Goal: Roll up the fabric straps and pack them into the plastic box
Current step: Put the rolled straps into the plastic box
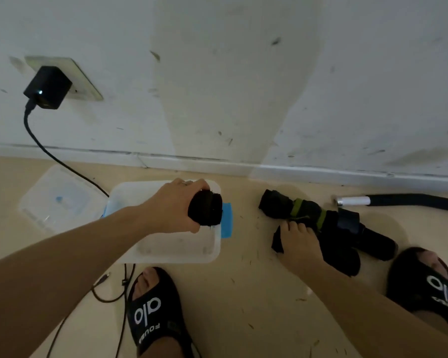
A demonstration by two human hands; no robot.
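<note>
Currently a rolled black strap (205,208) is gripped in the left hand (171,206), fingers and thumb wrapped round the roll's circumference, and is held just above the open plastic box (166,257). The end face of the roll points away from the palm, toward the box's blue latch (226,220). No other roll is seen inside the box below the grip.

Handling, as judged: the webbing looks light, soft and springy. The roll is kept closed only by the squeeze, so unwinding is likely once released unless it is wedged against a box wall. Grip round the circumference is preferred, not on the end faces, where layers could telescope out.

The right hand (299,241) rests with curled fingers on the loose strap pile (329,228) on the floor; a black end appears to be pinched beside the thumb. The pile is limp and tangled, with green-banded pieces. A free end is best taken and rolled from there; a mid-pile hold would drag the whole bundle.

The lid (58,197) lies beyond the left hand, beside the box.
</note>
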